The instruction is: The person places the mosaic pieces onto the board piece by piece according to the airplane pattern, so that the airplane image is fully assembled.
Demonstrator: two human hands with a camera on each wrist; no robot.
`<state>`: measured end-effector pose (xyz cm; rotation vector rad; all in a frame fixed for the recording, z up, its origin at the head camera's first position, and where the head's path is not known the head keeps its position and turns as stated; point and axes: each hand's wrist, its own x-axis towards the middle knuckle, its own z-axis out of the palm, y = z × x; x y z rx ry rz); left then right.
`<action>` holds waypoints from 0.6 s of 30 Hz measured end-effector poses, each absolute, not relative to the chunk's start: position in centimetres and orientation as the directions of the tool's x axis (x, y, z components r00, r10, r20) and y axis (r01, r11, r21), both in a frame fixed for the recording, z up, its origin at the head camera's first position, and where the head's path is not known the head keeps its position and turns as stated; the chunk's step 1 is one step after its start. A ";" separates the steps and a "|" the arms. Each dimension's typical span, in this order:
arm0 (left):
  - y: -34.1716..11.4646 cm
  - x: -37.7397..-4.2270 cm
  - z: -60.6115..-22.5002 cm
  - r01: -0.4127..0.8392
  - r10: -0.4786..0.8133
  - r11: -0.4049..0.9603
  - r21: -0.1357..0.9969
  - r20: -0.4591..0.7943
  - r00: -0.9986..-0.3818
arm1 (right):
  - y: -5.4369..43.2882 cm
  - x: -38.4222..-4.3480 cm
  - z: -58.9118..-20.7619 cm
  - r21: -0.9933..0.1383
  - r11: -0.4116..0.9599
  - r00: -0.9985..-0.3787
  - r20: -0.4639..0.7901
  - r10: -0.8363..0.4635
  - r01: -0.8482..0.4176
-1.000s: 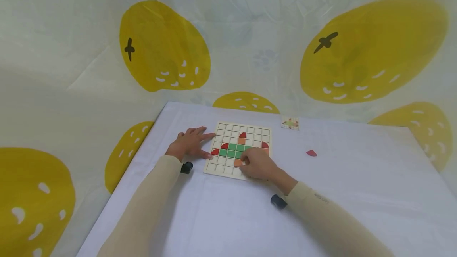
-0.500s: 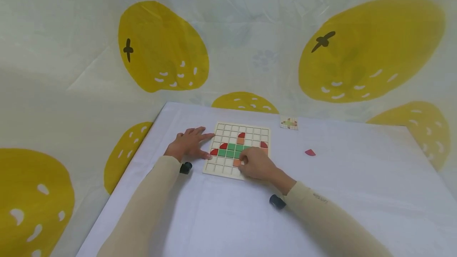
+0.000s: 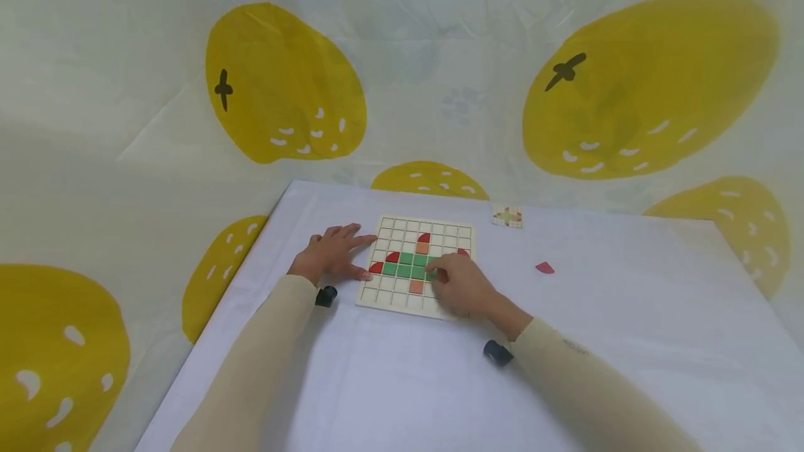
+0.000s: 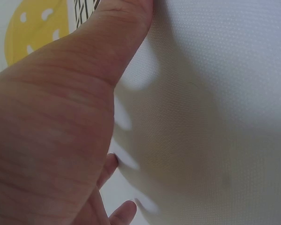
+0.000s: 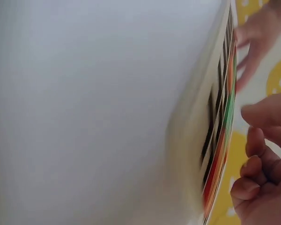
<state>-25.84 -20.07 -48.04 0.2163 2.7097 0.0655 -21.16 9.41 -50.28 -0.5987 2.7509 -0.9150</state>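
A pale board with a square grid (image 3: pixel 389 294) lies on the white table. Green square tiles (image 3: pixel 405 259) form its middle rows, with orange squares (image 3: pixel 417 287) above and below and red quarter-round tiles (image 3: pixel 392 257) at the ends. My left hand (image 3: pixel 329 253) lies with fingers spread at the board's left edge, thumb at the border. Over the board's right part is my right hand (image 3: pixel 463 284), its fingers loosely bent and hiding some tiles. In the right wrist view the right hand's fingertips (image 5: pixel 254 166) are bent, thumb beside them, nothing visible between them.
One red quarter-round tile (image 3: pixel 545 268) lies on the table to the right of the board. A small card (image 3: pixel 507 216) printed with a coloured grid pattern lies at the back edge. A curtain with yellow fruit prints (image 3: pixel 285 82) hangs behind the table.
My right hand has shifted slightly right and up from the lower orange tile, which now shows whole. The red tile at the right is now more covered. My left hand stays put.
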 end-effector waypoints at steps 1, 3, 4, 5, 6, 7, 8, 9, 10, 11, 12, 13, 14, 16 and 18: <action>-20.0 -25.8 -48.0 0.142 0.161 0.987 0.077 -0.403 -0.901 | 10.1 -21.4 -50.3 -0.605 0.733 -0.909 -0.036 -0.416 -0.311; -20.0 -25.6 -48.0 0.143 0.162 0.987 0.077 -0.399 -0.902 | 11.8 -21.9 -50.2 -0.592 0.750 -0.922 -0.028 -0.386 -0.296; -19.9 -25.5 -47.8 0.144 0.164 0.986 0.079 -0.395 -0.904 | 12.8 -22.2 -50.2 -0.584 0.762 -0.929 -0.033 -0.367 -0.280; -19.9 -25.5 -47.8 0.144 0.164 0.986 0.080 -0.394 -0.904 | 13.9 -22.5 -50.3 -0.574 0.774 -0.935 -0.039 -0.351 -0.267; -19.8 -25.5 -47.8 0.140 0.162 0.987 0.084 -0.395 -0.904 | 15.0 -22.7 -50.4 -0.558 0.790 -0.942 -0.044 -0.332 -0.252; -19.8 -25.5 -47.8 0.138 0.161 0.987 0.086 -0.397 -0.904 | 16.1 -23.0 -50.5 -0.542 0.804 -0.947 -0.046 -0.318 -0.244; -19.8 -25.5 -47.8 0.137 0.161 0.987 0.088 -0.398 -0.903 | 17.3 -23.2 -50.6 -0.526 0.817 -0.951 -0.051 -0.305 -0.234; -19.7 -25.6 -47.9 0.137 0.161 0.987 0.088 -0.399 -0.903 | 18.5 -23.4 -50.7 -0.520 0.824 -0.954 -0.056 -0.295 -0.224; -19.7 -25.6 -48.0 0.137 0.159 0.987 0.083 -0.401 -0.902 | 19.8 -23.6 -50.8 -0.510 0.832 -0.956 -0.056 -0.287 -0.219; -19.7 -25.7 -48.0 0.138 0.160 0.987 0.082 -0.402 -0.902 | 21.1 -23.8 -50.9 -0.504 0.834 -0.957 -0.052 -0.287 -0.223; -19.7 -25.8 -48.1 0.138 0.157 0.988 0.077 -0.404 -0.901 | 22.3 -24.0 -50.9 -0.502 0.836 -0.957 -0.053 -0.284 -0.220; -19.8 -25.9 -48.2 0.137 0.154 0.988 0.071 -0.407 -0.900 | 23.5 -24.1 -50.9 -0.502 0.837 -0.957 -0.058 -0.283 -0.218; -19.8 -25.9 -48.2 0.140 0.157 0.988 0.072 -0.405 -0.901 | 24.6 -24.2 -50.9 -0.504 0.837 -0.957 -0.063 -0.282 -0.214; -19.9 -25.9 -48.2 0.139 0.158 0.987 0.077 -0.406 -0.900 | 26.6 -24.5 -50.9 -0.512 0.834 -0.956 -0.076 -0.285 -0.208; -20.0 -25.9 -48.2 0.136 0.157 0.988 0.079 -0.405 -0.901 | 28.2 -24.7 -51.0 -0.521 0.832 -0.954 -0.105 -0.281 -0.188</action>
